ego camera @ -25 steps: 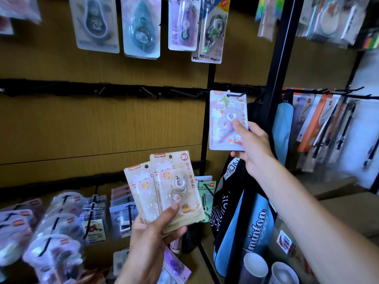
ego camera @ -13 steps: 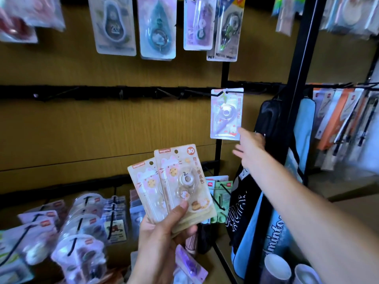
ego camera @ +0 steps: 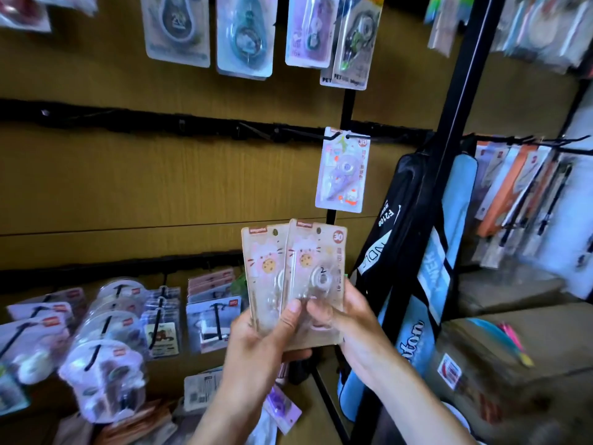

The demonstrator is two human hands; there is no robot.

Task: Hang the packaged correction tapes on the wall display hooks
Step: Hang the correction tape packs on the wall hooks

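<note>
Closest to the camera, the left hand [ego camera: 256, 345] grips two peach packaged correction tapes [ego camera: 298, 277] fanned upright, its thumb pressed on the front of the packs and its fingers curled behind them. The right hand [ego camera: 349, 329] pinches the lower right part of the front pack [ego camera: 316, 274], thumb on the face, the other fingers hidden behind the card. To do this step well, I think the right hand should slide only the front pack free, holding it low, so the hole near its top edge stays uncovered for the hook. Farther away, one purple pack [ego camera: 343, 175] already hangs on a hook [ego camera: 324, 136] at the right end of the black rail [ego camera: 128, 120] on the wooden wall.
</note>
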